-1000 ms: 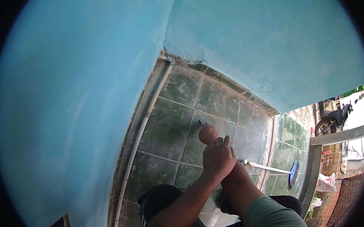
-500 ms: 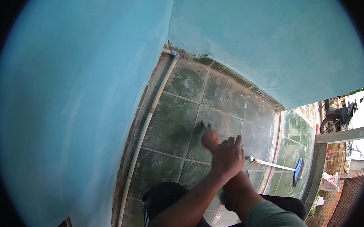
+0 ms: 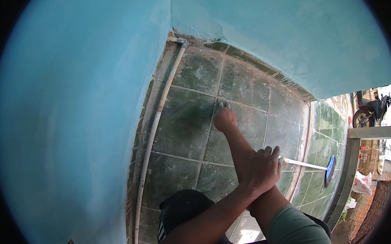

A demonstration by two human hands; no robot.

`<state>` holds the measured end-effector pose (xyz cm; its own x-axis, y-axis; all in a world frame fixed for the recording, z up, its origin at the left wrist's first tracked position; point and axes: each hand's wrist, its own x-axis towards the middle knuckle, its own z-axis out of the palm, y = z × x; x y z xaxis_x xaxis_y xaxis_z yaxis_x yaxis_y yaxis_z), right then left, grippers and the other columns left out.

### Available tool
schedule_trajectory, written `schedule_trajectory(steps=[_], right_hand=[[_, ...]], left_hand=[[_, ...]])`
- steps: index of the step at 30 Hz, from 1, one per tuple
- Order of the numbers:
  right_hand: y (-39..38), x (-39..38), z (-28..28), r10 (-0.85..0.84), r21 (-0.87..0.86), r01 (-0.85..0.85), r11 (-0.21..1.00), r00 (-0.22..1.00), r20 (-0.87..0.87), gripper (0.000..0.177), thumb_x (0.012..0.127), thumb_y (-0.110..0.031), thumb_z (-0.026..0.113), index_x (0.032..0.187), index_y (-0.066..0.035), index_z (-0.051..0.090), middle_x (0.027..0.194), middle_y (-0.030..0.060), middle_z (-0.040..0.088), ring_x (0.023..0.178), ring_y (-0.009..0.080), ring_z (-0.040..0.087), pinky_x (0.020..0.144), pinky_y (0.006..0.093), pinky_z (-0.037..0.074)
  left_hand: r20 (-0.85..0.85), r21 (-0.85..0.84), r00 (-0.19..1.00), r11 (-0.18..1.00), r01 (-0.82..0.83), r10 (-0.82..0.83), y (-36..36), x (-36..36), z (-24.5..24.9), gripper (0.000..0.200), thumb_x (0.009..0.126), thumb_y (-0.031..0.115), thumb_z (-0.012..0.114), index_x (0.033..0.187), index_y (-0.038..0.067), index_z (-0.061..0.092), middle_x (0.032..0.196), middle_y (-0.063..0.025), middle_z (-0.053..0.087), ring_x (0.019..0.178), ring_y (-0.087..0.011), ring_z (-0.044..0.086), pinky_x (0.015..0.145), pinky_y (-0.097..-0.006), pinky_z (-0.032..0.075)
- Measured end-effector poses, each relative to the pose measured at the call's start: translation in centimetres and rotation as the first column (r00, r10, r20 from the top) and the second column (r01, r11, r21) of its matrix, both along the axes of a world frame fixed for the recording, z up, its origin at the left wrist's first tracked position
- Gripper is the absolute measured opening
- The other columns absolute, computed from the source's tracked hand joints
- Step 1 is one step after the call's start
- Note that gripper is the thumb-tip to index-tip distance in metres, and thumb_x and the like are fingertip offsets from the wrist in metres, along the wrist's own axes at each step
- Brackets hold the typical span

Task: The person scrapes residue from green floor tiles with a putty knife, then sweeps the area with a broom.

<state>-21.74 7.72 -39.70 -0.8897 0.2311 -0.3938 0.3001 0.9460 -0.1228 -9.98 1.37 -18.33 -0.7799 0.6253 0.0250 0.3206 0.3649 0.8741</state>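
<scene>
My right hand [image 3: 225,118] is low over the green floor tiles [image 3: 184,122], at the grout line [image 3: 214,104] near where several tiles meet. Its fingers are drawn together and their tips look grey. Whatever they may hold is too small to make out. Across my right forearm [image 3: 239,148] lies my left hand [image 3: 264,169], back upward, its fingers slightly apart, grey-dusted and pointing away from me. Nothing shows in my left hand. Pale, dusty smears cover parts of the tiles.
A pale pipe [image 3: 154,128] runs along the blue wall [image 3: 82,118] on the left. To the right lies a long-handled blue brush [image 3: 330,170]. My dark-clothed knee [image 3: 184,212] is at the bottom. Farther right are a concrete ledge [image 3: 350,169] and a parked motorbike [image 3: 369,112].
My right hand has moved farther away along the grout line, its arm stretching out. My left hand has shifted to the right and now lies farther back along the right forearm.
</scene>
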Motion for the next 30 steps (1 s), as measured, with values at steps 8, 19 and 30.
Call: schedule_trajectory(steps=[8,19,30], right_hand=[[-5.4,13.3,3.0,-0.195,-0.019,0.195,0.981,0.981,-0.015,0.022,0.083,-0.016,0.055,0.094,-0.005,0.071,0.107,0.0209,0.069,0.092,0.0334,0.07,0.077,0.0434,0.056],[3.9,2.0,-1.0,0.186,0.108,-0.208,0.972,0.964,0.19,0.023,0.084,-0.017,0.054,0.09,-0.006,0.073,0.101,0.0169,0.069,0.09,0.0309,0.068,0.077,0.042,0.054],[3.5,2.6,1.4,0.135,0.192,-0.143,0.971,0.989,0.057,0.024,0.088,-0.018,0.052,0.092,-0.003,0.069,0.097,0.0191,0.069,0.095,0.0323,0.069,0.081,0.0448,0.055]], left_hand=[[0.047,-0.002,0.997,0.998,0.06,-0.059,0.4,-1.2,0.1,0.041,0.085,0.019,0.063,0.118,-0.003,0.058,0.104,-0.0192,0.064,0.096,-0.0352,0.064,0.085,-0.0437,0.051],[-0.037,0.202,0.989,0.971,-0.13,0.141,-0.7,-1.5,1.4,0.036,0.084,0.015,0.066,0.114,-0.003,0.058,0.099,-0.0196,0.064,0.089,-0.0362,0.064,0.08,-0.0442,0.051],[-0.028,0.181,0.99,0.975,-0.133,0.14,-1.3,-1.6,1.5,0.04,0.082,0.015,0.066,0.117,-0.003,0.057,0.099,-0.0191,0.064,0.089,-0.0364,0.064,0.078,-0.0439,0.052]])
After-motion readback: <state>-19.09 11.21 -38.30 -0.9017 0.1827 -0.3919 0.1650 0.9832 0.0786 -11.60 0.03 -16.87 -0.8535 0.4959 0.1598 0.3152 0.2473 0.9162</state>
